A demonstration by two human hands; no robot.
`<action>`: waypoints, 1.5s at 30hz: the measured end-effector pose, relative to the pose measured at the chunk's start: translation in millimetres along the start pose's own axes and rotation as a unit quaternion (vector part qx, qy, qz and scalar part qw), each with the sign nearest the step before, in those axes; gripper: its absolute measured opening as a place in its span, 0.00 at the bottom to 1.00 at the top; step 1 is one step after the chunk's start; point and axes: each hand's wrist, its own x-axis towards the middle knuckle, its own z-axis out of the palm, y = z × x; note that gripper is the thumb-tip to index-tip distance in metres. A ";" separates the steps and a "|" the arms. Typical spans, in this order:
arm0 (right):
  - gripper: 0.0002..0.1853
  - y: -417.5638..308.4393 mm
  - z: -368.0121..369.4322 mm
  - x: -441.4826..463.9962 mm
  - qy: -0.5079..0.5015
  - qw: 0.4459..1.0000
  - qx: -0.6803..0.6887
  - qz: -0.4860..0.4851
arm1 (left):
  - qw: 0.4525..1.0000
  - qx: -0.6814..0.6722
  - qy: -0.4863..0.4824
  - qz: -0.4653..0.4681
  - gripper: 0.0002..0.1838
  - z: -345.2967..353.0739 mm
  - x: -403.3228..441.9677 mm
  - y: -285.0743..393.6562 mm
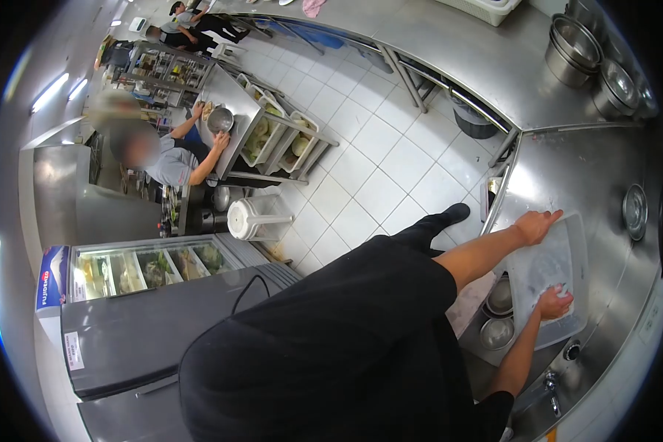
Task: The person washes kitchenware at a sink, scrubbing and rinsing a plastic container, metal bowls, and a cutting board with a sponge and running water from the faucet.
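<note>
A pale translucent tub (578, 276) lies tilted over the steel sink area. My left hand (538, 226) is at the tub's upper rim, its fingers closed around the edge. Inside the tub, my right hand (553, 303) is closed against the inner surface. Something whitish shows at its fingers, too small to identify; it may be foam. Wet, cloudy streaks mark the tub's bottom. Beside and partly beneath the tub are metal bowls (496, 334).
A faucet (552, 394) and drain (572, 350) are near the lower right. Stacked metal pots (573, 48) stand on the counter (449, 40). Across the tiled floor (376, 147), a co-worker (173, 158) handles a bowl at a table; a white bucket (243, 219) and fridge (162, 317) stand nearby.
</note>
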 end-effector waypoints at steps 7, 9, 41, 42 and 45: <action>0.19 9.3 8.1 1.0 -0.088 0.992 -0.092 0.002 | 0.996 0.075 0.029 0.034 0.42 9.3 -11.2 -4.9; 0.22 -0.9 -4.9 -4.2 -0.132 0.985 -0.115 -0.004 | 0.995 0.078 0.048 0.033 0.43 14.1 -22.6 -9.5; 0.30 44.6 -92.8 -73.7 -0.379 0.890 -0.065 -0.246 | 0.996 0.087 0.006 0.014 0.40 2.1 -97.6 -11.2; 0.30 76.4 -60.2 -74.4 -0.323 0.902 -0.068 -0.277 | 0.996 0.088 -0.006 0.011 0.41 1.5 -98.9 -9.2; 0.28 89.3 -32.7 -62.3 -0.195 0.933 0.080 -0.291 | 0.997 0.075 0.010 0.007 0.41 10.4 -96.8 -14.8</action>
